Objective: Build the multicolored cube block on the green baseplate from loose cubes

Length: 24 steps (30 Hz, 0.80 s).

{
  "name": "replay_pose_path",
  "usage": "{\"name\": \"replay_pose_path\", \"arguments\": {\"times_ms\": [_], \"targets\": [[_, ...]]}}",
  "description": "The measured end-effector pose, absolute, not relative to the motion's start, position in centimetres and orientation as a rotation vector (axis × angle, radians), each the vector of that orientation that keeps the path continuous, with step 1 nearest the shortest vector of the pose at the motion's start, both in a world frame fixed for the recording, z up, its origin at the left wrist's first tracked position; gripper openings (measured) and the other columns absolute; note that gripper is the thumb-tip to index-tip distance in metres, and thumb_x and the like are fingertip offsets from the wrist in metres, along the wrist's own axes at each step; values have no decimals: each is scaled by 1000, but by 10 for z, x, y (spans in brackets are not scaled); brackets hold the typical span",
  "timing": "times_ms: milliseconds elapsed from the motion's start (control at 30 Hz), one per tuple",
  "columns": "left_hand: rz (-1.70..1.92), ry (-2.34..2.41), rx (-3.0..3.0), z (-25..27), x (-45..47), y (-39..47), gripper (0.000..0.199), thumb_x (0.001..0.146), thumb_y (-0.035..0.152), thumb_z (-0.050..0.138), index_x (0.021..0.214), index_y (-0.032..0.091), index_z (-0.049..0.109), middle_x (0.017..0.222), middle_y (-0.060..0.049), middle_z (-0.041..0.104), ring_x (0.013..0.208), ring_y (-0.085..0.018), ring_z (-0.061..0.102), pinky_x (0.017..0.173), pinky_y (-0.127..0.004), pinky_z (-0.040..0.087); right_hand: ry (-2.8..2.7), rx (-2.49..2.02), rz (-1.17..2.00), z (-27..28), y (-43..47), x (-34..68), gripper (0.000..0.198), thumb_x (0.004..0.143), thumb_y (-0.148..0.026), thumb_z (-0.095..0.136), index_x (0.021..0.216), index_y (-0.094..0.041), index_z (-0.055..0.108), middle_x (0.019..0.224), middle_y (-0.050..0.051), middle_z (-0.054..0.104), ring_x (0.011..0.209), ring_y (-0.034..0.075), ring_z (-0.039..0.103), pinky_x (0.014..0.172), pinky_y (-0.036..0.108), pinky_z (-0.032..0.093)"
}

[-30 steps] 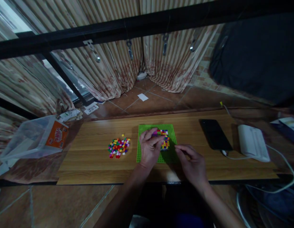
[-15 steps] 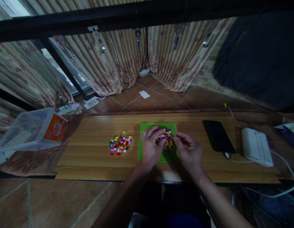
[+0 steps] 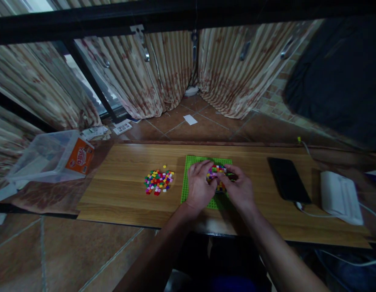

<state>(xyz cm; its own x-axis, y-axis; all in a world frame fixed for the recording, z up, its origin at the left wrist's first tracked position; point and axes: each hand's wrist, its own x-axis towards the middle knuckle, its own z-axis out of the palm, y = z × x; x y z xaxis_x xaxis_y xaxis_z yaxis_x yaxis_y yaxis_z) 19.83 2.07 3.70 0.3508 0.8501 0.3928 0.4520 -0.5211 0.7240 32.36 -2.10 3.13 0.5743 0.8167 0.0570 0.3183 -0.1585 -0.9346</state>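
A block build of small multicoloured bricks (image 3: 219,168) is over the green studded baseplate (image 3: 194,159), partly covered by my fingers. My left hand (image 3: 200,184) is curled round its left side, thumb toward the front. On the other side my right hand (image 3: 241,188) grips it, with the thumb pressed across the front near the left thumb. Whether the build is fixed to the baseplate or held just above it, I cannot tell. A loose pile of small coloured bricks (image 3: 159,181) lies on the table to the left of the baseplate, with a single yellow brick (image 3: 164,166) just behind it.
The wooden table (image 3: 121,182) carries a black phone (image 3: 288,179) on a white cable and a white box-like device (image 3: 341,196) at the right. A clear plastic bin (image 3: 51,158) with an orange label stands beyond the left end. Curtains (image 3: 163,77) hang behind.
My right hand has moved left, from beside the build onto it, and its thumb now reaches the front. The left hand keeps its hold. The view has shifted slightly.
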Motion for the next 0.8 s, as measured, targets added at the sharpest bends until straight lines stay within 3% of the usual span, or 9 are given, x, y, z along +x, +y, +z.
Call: {"name": "replay_pose_path", "arguments": {"times_ms": [333, 533, 667, 800], "targets": [[1026, 1191, 2150, 42, 197, 11, 45, 78, 22, 65, 123, 18, 56, 127, -7, 60, 118, -26, 49, 103, -44, 39, -936, -1748, 601, 25, -21, 327, 56, 68, -55, 71, 109, -17, 66, 104, 12, 69, 84, 24, 65, 78, 43, 52], [1062, 1277, 2100, 38, 149, -16, 44, 83, 25, 61, 126, 20, 52, 126, -7, 60, 117, -24, 51, 104, -42, 39, -961, -1848, 517, 38, -34, 324, 61, 67, -57, 72, 113, -18, 64, 103, 12, 68, 80, 26, 65, 69, 42, 53], [1109, 1562, 2013, 22, 88, -24, 35, 82, 18, 59, 117, 20, 55, 115, -8, 63, 108, -24, 56, 98, -43, 43, -1149, -1739, 143, 49, -49, 295, 36, 83, -47, 60, 111, -24, 65, 102, 9, 65, 85, 24, 61, 78, 42, 50], [1068, 1861, 1920, 14, 44, -21, 18, 82, 18, 60, 100, 20, 60, 97, -6, 65, 95, -24, 59, 87, -41, 48, -1655, -1440, 416, 47, -48, 241, 19, 91, -32, 51, 95, -26, 68, 92, 4, 68, 88, 21, 63, 80, 36, 50]]}}
